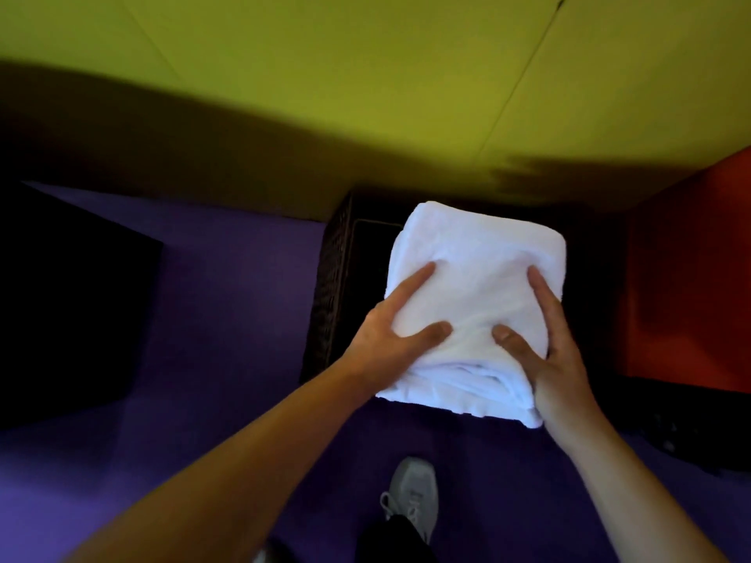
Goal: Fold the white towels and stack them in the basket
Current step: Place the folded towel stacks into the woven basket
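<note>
**A:** What fills the view?

**B:** A yellow-green wall [365, 75] across the top, in shadow along its lower edge. Below it, a purple carpet [227, 286] covers the floor. An orange-red panel [691, 278] stands at the right edge, and a black block [73, 302] sits on the carpet at the left.

**A:** Where is the basket?

**B:** A dark woven basket [331, 286] stands on the carpet against the wall, near the centre. Only its left wall and part of its rim show; the rest is hidden behind the towel.

**A:** And the towel?

**B:** A thick, folded white towel [475, 253] is held up in front of the basket, over its opening. I cannot tell if it touches the basket.

**A:** How is it held?

**B:** With both hands. The left hand [390, 339] grips its left side, thumb pressed into the top and forefinger along the edge. The right hand [556, 359] grips the right side the same way.

**A:** Anything smaller?

**B:** A grey laced shoe [414, 493] on the carpet, bottom centre.
</note>
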